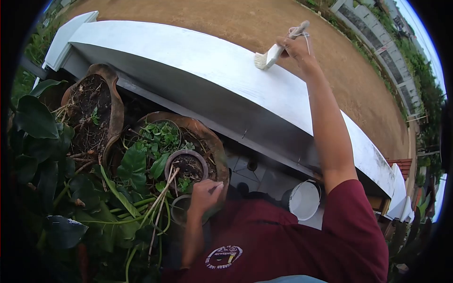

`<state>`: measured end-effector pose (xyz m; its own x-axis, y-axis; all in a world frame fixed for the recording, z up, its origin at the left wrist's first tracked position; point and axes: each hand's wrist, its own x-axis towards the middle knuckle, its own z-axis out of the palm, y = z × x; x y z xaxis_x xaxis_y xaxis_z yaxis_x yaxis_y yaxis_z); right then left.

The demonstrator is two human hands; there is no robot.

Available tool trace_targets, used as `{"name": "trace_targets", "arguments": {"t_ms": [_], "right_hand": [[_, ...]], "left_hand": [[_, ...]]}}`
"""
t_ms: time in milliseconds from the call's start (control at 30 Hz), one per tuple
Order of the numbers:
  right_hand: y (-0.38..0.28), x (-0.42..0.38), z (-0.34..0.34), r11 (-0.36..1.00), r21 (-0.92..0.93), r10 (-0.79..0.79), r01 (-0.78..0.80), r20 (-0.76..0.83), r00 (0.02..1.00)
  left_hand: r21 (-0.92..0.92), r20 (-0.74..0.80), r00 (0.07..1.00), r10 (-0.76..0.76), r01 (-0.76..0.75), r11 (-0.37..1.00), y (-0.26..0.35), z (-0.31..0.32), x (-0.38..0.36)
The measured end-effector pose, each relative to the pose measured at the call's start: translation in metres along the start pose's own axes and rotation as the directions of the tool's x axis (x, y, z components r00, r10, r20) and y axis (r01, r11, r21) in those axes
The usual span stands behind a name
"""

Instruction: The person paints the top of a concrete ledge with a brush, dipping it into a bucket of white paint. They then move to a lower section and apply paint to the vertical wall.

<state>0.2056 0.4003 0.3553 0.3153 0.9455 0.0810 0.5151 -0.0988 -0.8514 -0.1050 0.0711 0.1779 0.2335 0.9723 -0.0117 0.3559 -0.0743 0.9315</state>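
Note:
My right hand (296, 49) is stretched forward and grips a paintbrush (276, 49) by its handle, a cord looped at the handle's end. The brush's pale bristles rest on the top of a white painted wall cap (198, 70). My left hand (204, 194) is closed near my chest, resting on the rim of a large brown clay pot (207, 141); whether it holds something small I cannot tell. A white bucket (304, 200) stands below, under my right arm.
Clay pots with soil and green plants (89, 108) crowd the left side, with large dark leaves (33, 118) at the edge. Beyond the wall lies a dirt road (264, 19). A fence (377, 42) and greenery run along the far right.

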Motion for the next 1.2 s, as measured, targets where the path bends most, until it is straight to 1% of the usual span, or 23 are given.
{"name": "trace_targets", "arguments": {"t_ms": [33, 67, 100, 167, 267, 367, 400, 433, 467, 500, 533, 600, 667, 700, 733, 867, 900, 933, 967, 1033, 1133, 1167, 1200], "right_hand": [[0.021, -0.003, -0.040, 0.995, -0.066, 0.081, -0.081, -0.010, 0.997], [0.036, -0.017, -0.077, 0.990, -0.084, 0.104, -0.111, -0.085, 0.991], [0.046, -0.023, -0.117, 0.964, -0.237, 0.125, -0.125, -0.011, 0.992], [0.046, -0.044, -0.159, 0.894, -0.397, 0.166, -0.206, -0.133, 0.977], [0.010, -0.056, -0.151, 0.938, -0.341, 0.024, -0.064, -0.119, 0.993], [-0.036, -0.047, -0.060, 0.978, -0.004, -0.210, 0.210, -0.006, 0.978], [-0.051, -0.043, -0.016, 0.936, 0.088, -0.344, 0.341, 0.028, 0.938], [-0.068, -0.042, 0.031, 0.885, 0.208, -0.424, 0.416, -0.010, 0.906], [-0.087, -0.042, 0.078, 0.833, 0.382, -0.423, 0.399, -0.026, 0.906], [-0.100, -0.035, 0.124, 0.827, 0.364, -0.439, 0.427, -0.055, 0.897], [-0.112, -0.033, 0.168, 0.788, 0.491, -0.377, 0.372, -0.092, 0.922], [-0.127, -0.046, 0.228, 0.720, 0.511, -0.425, 0.469, -0.209, 0.881], [-0.121, -0.054, 0.240, 0.898, 0.238, -0.376, 0.369, -0.018, 0.926], [-0.106, -0.053, 0.235, 0.904, 0.270, -0.344, 0.330, 0.004, 0.939], [-0.091, -0.054, 0.213, 0.909, 0.232, -0.350, 0.346, -0.024, 0.936], [-0.025, -0.078, 0.071, 0.963, 0.178, -0.212, 0.200, 0.047, 0.976], [-0.019, -0.090, 0.032, 0.968, 0.163, -0.197, 0.190, 0.028, 0.980], [-0.005, -0.093, -0.003, 0.964, 0.002, -0.265, 0.265, -0.031, 0.964], [-0.003, -0.100, -0.036, 0.986, -0.086, -0.148, 0.144, -0.042, 0.988], [-0.003, -0.101, -0.087, 0.968, -0.252, -0.038, 0.009, -0.112, 0.993], [-0.013, -0.083, -0.101, 0.927, -0.371, -0.098, 0.063, -0.076, 0.992], [-0.005, -0.065, -0.085, 0.861, -0.461, -0.238, 0.217, 0.013, 0.971], [-0.023, -0.060, -0.053, 0.861, -0.467, -0.173, 0.202, 0.104, 0.979]], "left_hand": [[-0.007, -0.017, 1.000, -0.010, 0.010, 1.000, -0.005, -0.001, -0.006], [-0.018, -0.033, 0.999, -0.019, 0.019, 1.000, -0.011, 0.000, -0.012], [-0.039, -0.055, 0.998, -0.012, 0.010, 0.999, -0.018, 0.001, -0.017], [-0.043, -0.045, 0.999, -0.009, 0.007, 0.999, -0.015, 0.000, -0.018], [-0.035, -0.030, 0.999, -0.014, 0.013, 0.999, -0.010, 0.000, -0.018], [-0.025, -0.022, 0.999, -0.034, 0.033, 0.999, 0.003, -0.002, -0.011], [-0.026, -0.014, 0.999, -0.046, 0.045, 0.999, 0.008, -0.003, -0.009], [-0.040, -0.024, 0.999, -0.034, 0.033, 0.999, 0.011, -0.003, -0.007], [-0.030, -0.045, 0.999, -0.010, 0.008, 1.000, 0.011, -0.002, -0.007], [-0.021, -0.067, 0.998, 0.011, -0.013, 1.000, 0.011, -0.002, -0.008], [-0.011, -0.094, 0.995, 0.036, -0.037, 0.999, 0.011, -0.001, -0.007], [-0.002, -0.127, 0.992, 0.007, -0.008, 1.000, 0.006, -0.003, -0.009], [0.016, -0.133, 0.991, -0.029, 0.031, 0.999, 0.006, -0.006, -0.014], [0.028, -0.132, 0.990, -0.045, 0.049, 0.998, 0.007, -0.009, -0.015], [0.040, -0.132, 0.989, -0.058, 0.064, 0.997, 0.008, -0.014, -0.016], [-0.002, -0.106, 0.989, -0.106, 0.106, 0.994, 0.000, -0.023, -0.023], [-0.016, -0.113, 0.989, -0.096, 0.095, 0.995, -0.006, -0.023, -0.022], [-0.032, -0.118, 0.989, -0.090, 0.087, 0.996, -0.009, -0.021, -0.023], [-0.040, -0.110, 0.990, -0.090, 0.086, 0.996, -0.010, -0.021, -0.024], [-0.050, -0.103, 0.991, -0.082, 0.077, 0.996, -0.013, -0.021, -0.021], [-0.067, -0.112, 0.994, -0.019, 0.011, 0.998, -0.014, -0.017, -0.016], [-0.075, -0.110, 0.994, -0.023, 0.014, 0.997, -0.016, -0.016, -0.015], [-0.091, -0.105, 0.994, -0.027, 0.017, 0.996, -0.014, -0.015, -0.015]]}}
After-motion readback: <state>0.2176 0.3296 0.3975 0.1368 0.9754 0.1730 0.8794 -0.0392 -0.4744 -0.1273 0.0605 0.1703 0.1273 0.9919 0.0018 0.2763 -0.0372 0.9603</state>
